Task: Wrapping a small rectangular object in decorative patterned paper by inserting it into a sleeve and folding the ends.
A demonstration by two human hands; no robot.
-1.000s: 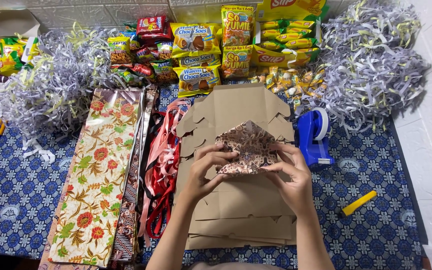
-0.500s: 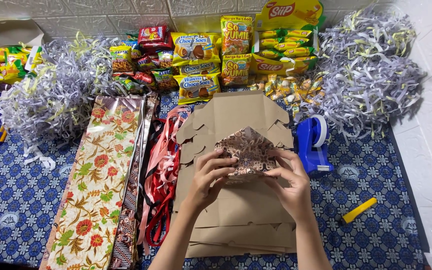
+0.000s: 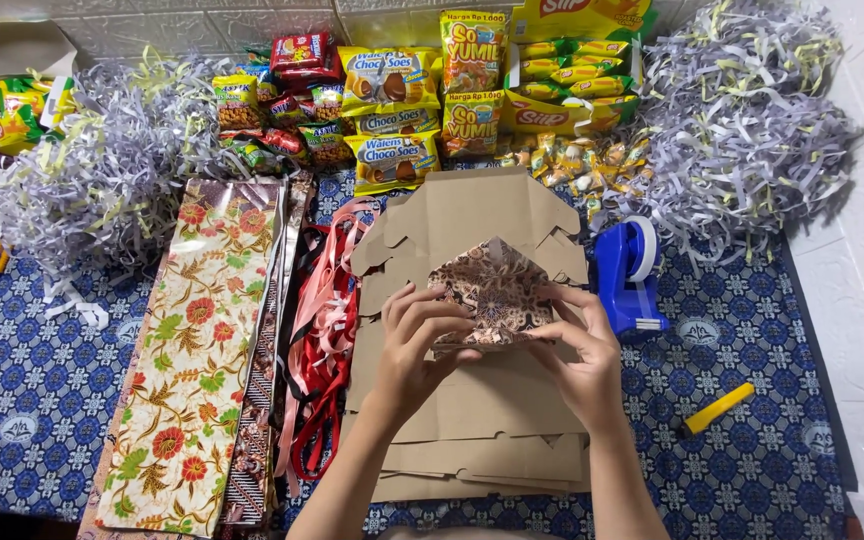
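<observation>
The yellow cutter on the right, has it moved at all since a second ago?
No. The yellow cutter lies in the same spot on the blue patterned cloth, below and right of the blue tape dispenser.

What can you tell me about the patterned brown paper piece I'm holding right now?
The patterned paper piece is brown with a dense dark batik-like print, folded so a point rises at its top. It looks like thin gift wrap. The left hand pinches its lower left edge and the right hand its lower right. It is held just above the stack of flat cardboard boxes, between the ribbons and the blue tape dispenser.
</observation>
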